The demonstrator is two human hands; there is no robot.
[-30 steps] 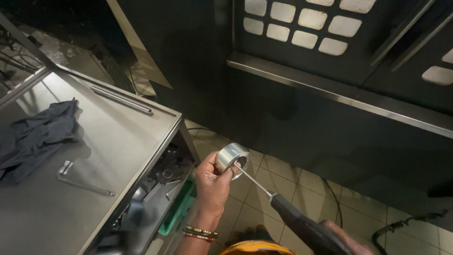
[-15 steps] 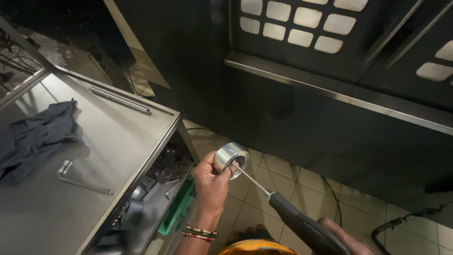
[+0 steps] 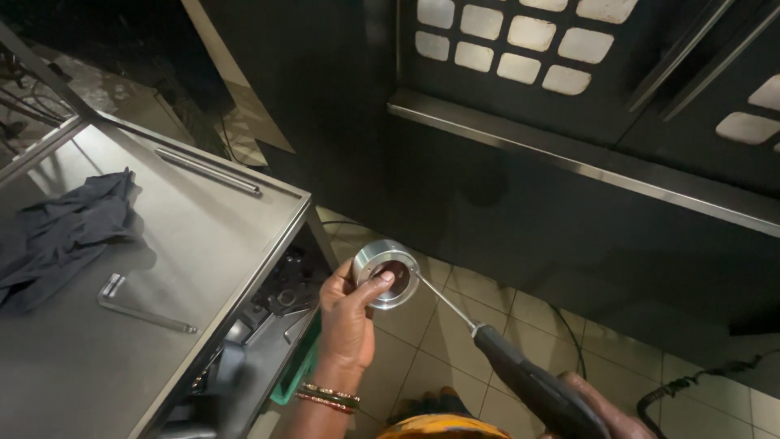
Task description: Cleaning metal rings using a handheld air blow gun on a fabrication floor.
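Note:
My left hand (image 3: 348, 319) grips a short, shiny metal ring (image 3: 379, 262) with a dark bore, held over the tiled floor beside the cart. My right hand (image 3: 608, 410), mostly cut off at the bottom edge, holds the black handle of a long screwdriver (image 3: 530, 387). The thin shaft (image 3: 443, 301) runs up and left, and its tip enters the middle of the ring. Beaded bracelets (image 3: 328, 396) sit on my left wrist.
A steel cart top (image 3: 203, 236) lies at left with a dark cloth (image 3: 61, 229), a bent hex key (image 3: 134, 307) and a metal rod (image 3: 207, 171). Its open drawer (image 3: 280, 297) holds several tools. A dark machine panel (image 3: 569, 122) fills the back. A black cable (image 3: 691, 382) lies on the floor.
The view has shifted slightly. Both hands keep their hold, with the screwdriver tip still in the ring.

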